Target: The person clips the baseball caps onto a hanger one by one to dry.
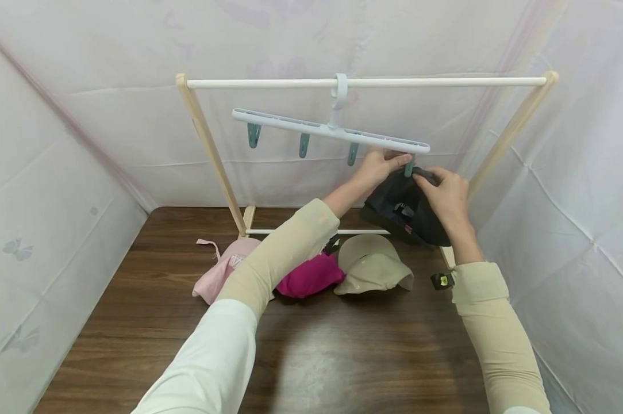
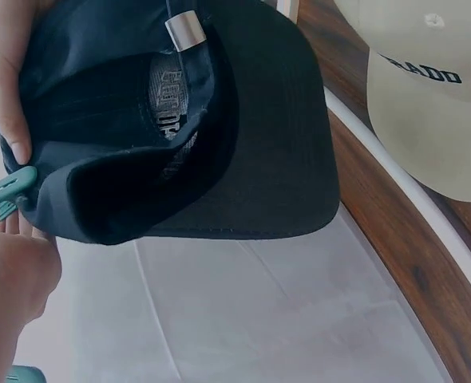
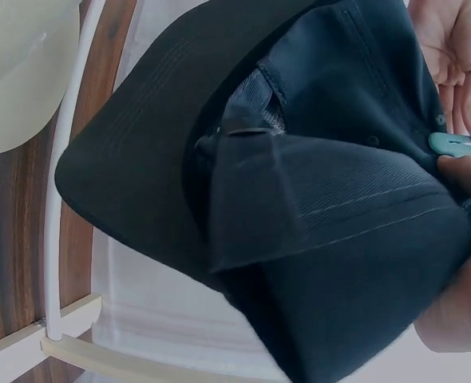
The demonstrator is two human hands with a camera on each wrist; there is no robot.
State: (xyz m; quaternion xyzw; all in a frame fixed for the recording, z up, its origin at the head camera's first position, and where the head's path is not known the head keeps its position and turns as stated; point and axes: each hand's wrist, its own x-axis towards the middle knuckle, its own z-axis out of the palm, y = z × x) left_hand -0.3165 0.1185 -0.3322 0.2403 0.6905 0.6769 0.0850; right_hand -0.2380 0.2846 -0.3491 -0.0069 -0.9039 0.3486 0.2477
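Note:
My left hand point(image 1: 376, 167) pinches the teal clip point(image 1: 408, 168) at the right end of a pale clip hanger point(image 1: 291, 122). A dark baseball cap point(image 1: 394, 210) hangs beneath that clip, gripped near its upper edge by my right hand point(image 1: 448, 195). In the left wrist view, the clip's tip point(image 2: 26, 177) overlaps the cap's edge. The cap's hollow inside faces the camera, with a metal strap buckle point(image 2: 186, 30) and the brim point(image 2: 275, 128) pointing away from the hands. In the right wrist view, the cap's fabric point(image 3: 355, 207) hides part of my right hand.
The hanger hooks over a white rod point(image 1: 260, 84) on a wooden-sided rack point(image 1: 213, 155); its other clips point(image 1: 304, 145) hang free. A pink cap point(image 1: 223, 273), a magenta cap point(image 1: 311, 276) and a beige cap point(image 1: 373, 264) lie on the brown table point(image 1: 342, 356). Pale curtains point(image 1: 58, 172) surround it.

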